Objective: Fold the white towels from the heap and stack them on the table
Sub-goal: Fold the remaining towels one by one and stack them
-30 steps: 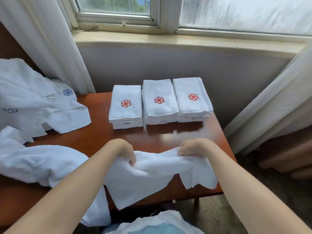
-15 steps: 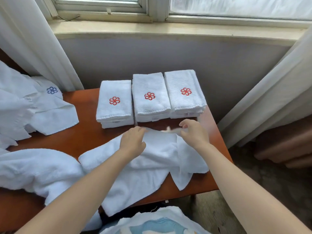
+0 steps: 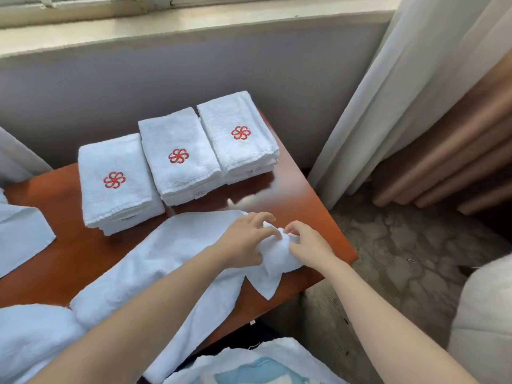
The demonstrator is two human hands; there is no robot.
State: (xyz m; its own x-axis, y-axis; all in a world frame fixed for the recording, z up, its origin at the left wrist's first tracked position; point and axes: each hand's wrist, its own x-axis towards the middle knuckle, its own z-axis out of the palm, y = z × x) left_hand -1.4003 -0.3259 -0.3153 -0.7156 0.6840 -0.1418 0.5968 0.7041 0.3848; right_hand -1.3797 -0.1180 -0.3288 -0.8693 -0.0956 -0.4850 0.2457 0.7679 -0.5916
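Note:
A loose white towel [image 3: 166, 261] lies spread across the front of the brown table [image 3: 69, 245], one corner hanging over the near edge. My left hand [image 3: 243, 239] and my right hand [image 3: 307, 242] meet at its bunched right end, fingers pinching the cloth. Behind them stand three stacks of folded white towels with red flower emblems: left stack [image 3: 116, 181], middle stack [image 3: 180, 156], right stack [image 3: 238, 134]. More unfolded white towels [image 3: 30, 336] lie heaped at the lower left.
Another white towel [image 3: 19, 234] lies at the table's left edge. A grey wall and window sill [image 3: 194, 20] run behind the table. White curtains [image 3: 388, 92] hang at the right above patterned carpet [image 3: 401, 245]. A pale cushion [image 3: 487, 314] sits at the far right.
Both hands have slid to the right along the towel and come together at its right end. The view has turned right, so the heap on the left is mostly out of frame.

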